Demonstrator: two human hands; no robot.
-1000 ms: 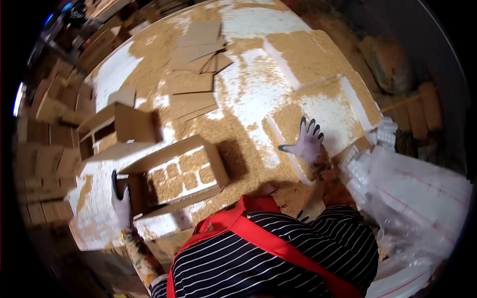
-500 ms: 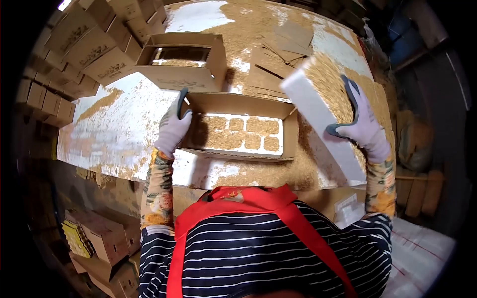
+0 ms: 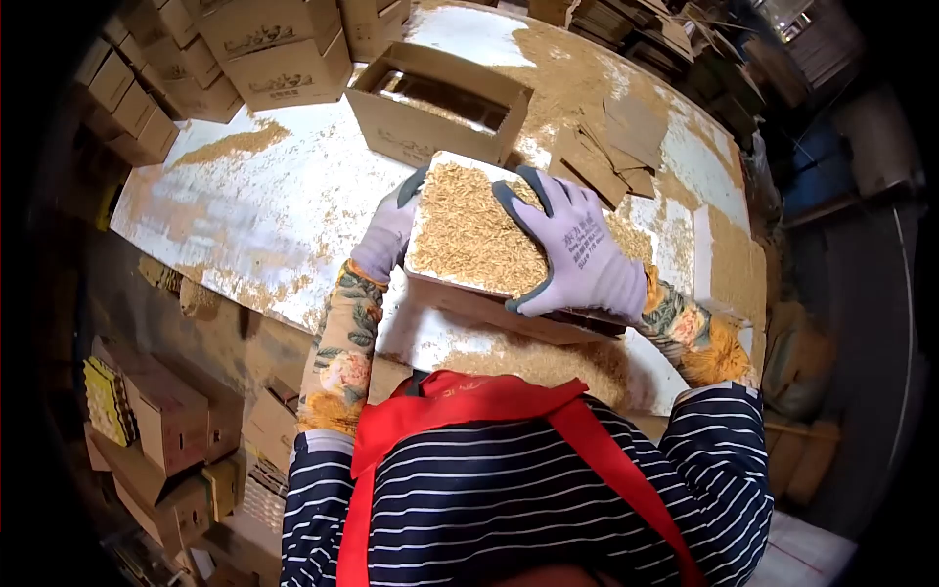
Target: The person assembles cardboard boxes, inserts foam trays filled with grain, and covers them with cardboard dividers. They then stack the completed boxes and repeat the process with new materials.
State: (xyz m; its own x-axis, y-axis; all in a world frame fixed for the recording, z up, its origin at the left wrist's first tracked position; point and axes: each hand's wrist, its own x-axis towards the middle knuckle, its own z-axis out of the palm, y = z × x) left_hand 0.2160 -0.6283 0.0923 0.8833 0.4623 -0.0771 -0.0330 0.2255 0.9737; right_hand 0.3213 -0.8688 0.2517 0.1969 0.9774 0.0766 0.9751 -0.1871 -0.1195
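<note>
A white foam block [image 3: 469, 230] topped with loose brown husks lies over an open cardboard box [image 3: 509, 315] near the front of the table. My right hand [image 3: 577, 245], in a lilac glove with dark fingertips, grips the block from above, thumb at the near edge and fingers at the far edge. At the left end, my left hand [image 3: 393, 227] is wrapped round the side where block and box meet; its dark fingertips show by the block's upper left corner. The block hides most of the box's inside.
Behind stands another open box [image 3: 440, 103] with husks in it. Stacked cartons [image 3: 284, 59] fill the back left. Cardboard pieces [image 3: 611, 157] lie at the back right, a husk-covered block [image 3: 729, 259] at the right. Husks are scattered over the white table [image 3: 235, 225].
My right hand has brought the foam block from the right over the box, covering its contents. The view has shifted, and the rear box now appears farther right.
</note>
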